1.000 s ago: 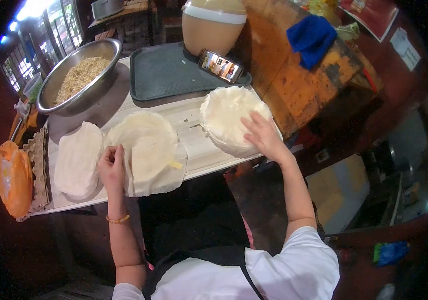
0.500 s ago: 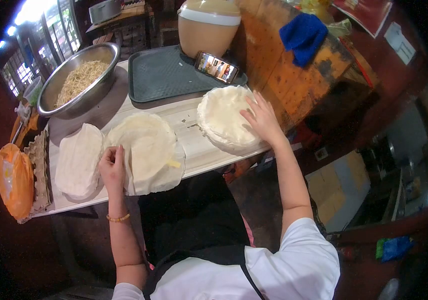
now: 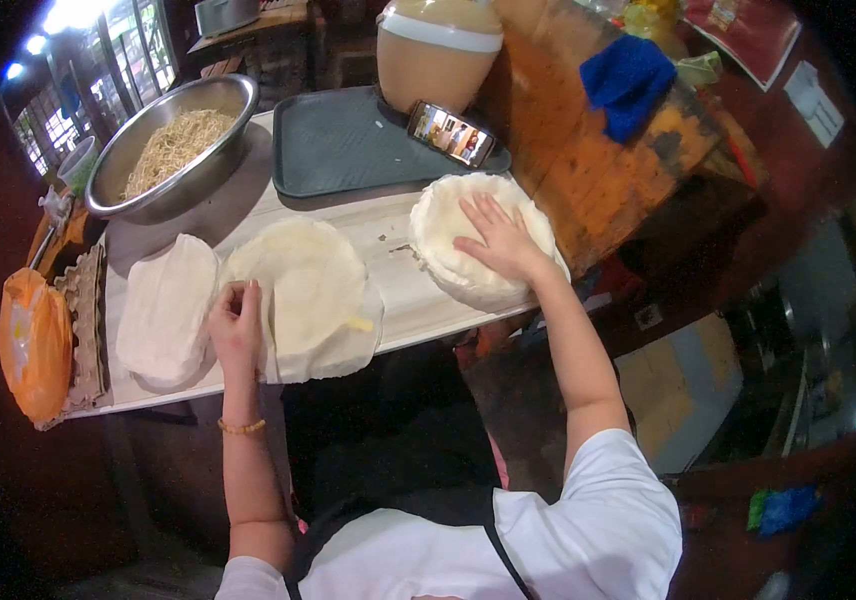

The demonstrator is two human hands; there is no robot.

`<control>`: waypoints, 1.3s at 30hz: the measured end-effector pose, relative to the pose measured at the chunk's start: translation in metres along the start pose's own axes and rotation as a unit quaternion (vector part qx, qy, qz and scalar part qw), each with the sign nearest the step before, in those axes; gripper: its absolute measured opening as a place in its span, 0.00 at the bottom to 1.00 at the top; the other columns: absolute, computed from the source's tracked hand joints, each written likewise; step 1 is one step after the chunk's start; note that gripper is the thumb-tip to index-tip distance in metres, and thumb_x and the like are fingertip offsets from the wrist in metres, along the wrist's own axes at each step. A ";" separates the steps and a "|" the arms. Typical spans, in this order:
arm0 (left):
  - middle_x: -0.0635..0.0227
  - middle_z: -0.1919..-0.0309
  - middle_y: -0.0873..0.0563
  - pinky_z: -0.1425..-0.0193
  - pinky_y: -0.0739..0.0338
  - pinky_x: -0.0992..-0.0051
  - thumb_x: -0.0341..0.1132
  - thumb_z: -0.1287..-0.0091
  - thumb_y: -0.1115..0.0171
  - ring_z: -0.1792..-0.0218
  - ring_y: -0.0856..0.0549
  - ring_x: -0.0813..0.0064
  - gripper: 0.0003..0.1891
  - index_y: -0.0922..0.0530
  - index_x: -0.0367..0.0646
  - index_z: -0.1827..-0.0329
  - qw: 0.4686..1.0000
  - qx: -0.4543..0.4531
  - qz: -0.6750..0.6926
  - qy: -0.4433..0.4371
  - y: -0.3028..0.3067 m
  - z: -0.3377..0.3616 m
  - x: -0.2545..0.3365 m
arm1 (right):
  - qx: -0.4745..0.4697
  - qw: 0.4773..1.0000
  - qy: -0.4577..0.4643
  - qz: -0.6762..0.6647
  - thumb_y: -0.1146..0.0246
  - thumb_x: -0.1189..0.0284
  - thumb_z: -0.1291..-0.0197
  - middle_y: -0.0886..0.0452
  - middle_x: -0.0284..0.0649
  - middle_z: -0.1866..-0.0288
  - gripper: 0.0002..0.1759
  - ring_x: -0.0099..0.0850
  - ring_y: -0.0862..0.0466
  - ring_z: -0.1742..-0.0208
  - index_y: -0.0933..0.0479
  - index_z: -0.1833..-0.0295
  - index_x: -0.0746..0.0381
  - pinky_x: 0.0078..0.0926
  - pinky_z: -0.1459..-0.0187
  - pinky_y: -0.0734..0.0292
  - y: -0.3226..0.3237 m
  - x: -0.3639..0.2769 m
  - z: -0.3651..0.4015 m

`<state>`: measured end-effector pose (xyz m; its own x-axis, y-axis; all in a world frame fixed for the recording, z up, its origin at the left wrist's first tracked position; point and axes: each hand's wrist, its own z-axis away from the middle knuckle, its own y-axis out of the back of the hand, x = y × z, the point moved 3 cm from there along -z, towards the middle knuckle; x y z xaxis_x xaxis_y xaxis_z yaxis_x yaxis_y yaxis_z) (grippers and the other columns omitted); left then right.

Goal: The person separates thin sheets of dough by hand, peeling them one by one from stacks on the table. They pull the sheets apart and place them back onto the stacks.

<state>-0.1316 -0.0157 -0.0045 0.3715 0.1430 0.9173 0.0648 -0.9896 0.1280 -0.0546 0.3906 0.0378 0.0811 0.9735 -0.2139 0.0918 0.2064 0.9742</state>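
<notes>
My right hand [image 3: 500, 240] lies flat with spread fingers on a thick stack of round, thin dough wrappers [image 3: 448, 255] at the right of the board. At the left edge of another pile of round wrappers [image 3: 318, 290], my left hand [image 3: 236, 325] is closed in a pinch on the edge of a wrapper sheet. A small yellow strip [image 3: 359, 325] shows near that pile's right side. Left of my left hand lies a stack of folded white wrappers [image 3: 168, 315].
A steel bowl [image 3: 108, 193] of shredded filling stands at back left. Behind the wrappers are a dark tray [image 3: 333, 145], a propped phone [image 3: 451, 134] and a beige container [image 3: 438, 65]. An orange bag [image 3: 36, 345] sits far left; a blue cloth [image 3: 628, 82] lies at right.
My right hand has moved left from the stack's right edge onto its middle, fingers spread. My left hand stays at the middle pile's left edge. The view has shifted slightly.
</notes>
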 end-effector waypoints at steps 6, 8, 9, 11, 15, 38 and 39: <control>0.80 0.68 0.23 0.64 0.37 0.86 0.37 0.29 0.39 0.67 0.29 0.90 0.09 0.22 0.40 0.58 0.982 -0.101 0.126 0.101 0.003 -0.008 0.014 | 0.041 0.998 0.032 -0.042 0.46 0.39 0.37 0.49 0.50 0.20 0.48 0.44 0.52 0.19 0.46 0.22 0.58 0.51 0.23 0.61 0.024 -0.053 0.005; 0.80 0.66 0.25 0.59 0.36 0.87 0.37 0.29 0.41 0.63 0.29 0.90 0.08 0.23 0.41 0.60 0.969 -0.114 0.194 0.103 -0.007 -0.002 0.065 | 0.085 0.956 0.180 -0.214 0.40 0.42 0.40 0.47 0.52 0.21 0.49 0.46 0.48 0.20 0.45 0.23 0.61 0.45 0.23 0.55 0.028 -0.097 0.013; 0.80 0.65 0.25 0.57 0.36 0.86 0.35 0.29 0.41 0.62 0.29 0.90 0.07 0.24 0.42 0.60 0.959 -0.100 0.232 0.124 -0.013 0.002 0.092 | 0.091 0.942 0.194 -0.257 0.31 0.50 0.44 0.42 0.54 0.23 0.49 0.46 0.43 0.22 0.44 0.24 0.62 0.39 0.25 0.48 0.027 -0.117 0.018; 0.80 0.64 0.25 0.55 0.36 0.86 0.34 0.29 0.42 0.60 0.28 0.90 0.06 0.25 0.42 0.61 0.948 -0.089 0.269 0.142 -0.016 0.000 0.106 | 0.080 0.910 0.190 -0.359 0.29 0.54 0.45 0.41 0.55 0.24 0.49 0.45 0.42 0.22 0.44 0.24 0.62 0.38 0.25 0.46 0.012 -0.134 0.014; 0.77 0.61 0.22 0.48 0.33 0.85 0.34 0.29 0.43 0.56 0.25 0.87 0.06 0.23 0.40 0.57 0.919 -0.167 0.344 0.100 -0.014 -0.011 0.101 | -0.036 0.753 0.105 -0.649 0.28 0.67 0.43 0.26 0.49 0.35 0.42 0.34 0.25 0.35 0.40 0.27 0.66 0.30 0.36 0.31 -0.021 -0.135 -0.003; 0.68 0.62 0.16 0.58 0.24 0.83 0.28 0.28 0.42 0.62 0.15 0.81 0.07 0.21 0.35 0.53 0.982 -0.100 0.131 0.092 0.002 -0.008 -0.002 | -0.021 0.863 -0.067 -0.501 0.31 0.73 0.43 0.17 0.36 0.58 0.28 0.23 0.18 0.60 0.27 0.36 0.69 0.21 0.57 0.23 0.069 0.082 -0.014; 0.68 0.62 0.16 0.58 0.24 0.83 0.28 0.28 0.42 0.62 0.15 0.81 0.07 0.21 0.35 0.53 0.983 -0.099 0.129 0.087 0.002 -0.008 -0.002 | -0.036 0.914 -0.117 -0.386 0.30 0.73 0.44 0.16 0.36 0.61 0.29 0.23 0.18 0.63 0.28 0.37 0.69 0.21 0.60 0.22 0.064 0.089 -0.016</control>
<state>-0.1400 -0.0180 -0.0030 0.1869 -0.0995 0.9773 -0.1992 -0.9780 -0.0615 -0.0571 0.4916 0.0819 0.2307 0.4892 -0.8411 0.1464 0.8372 0.5270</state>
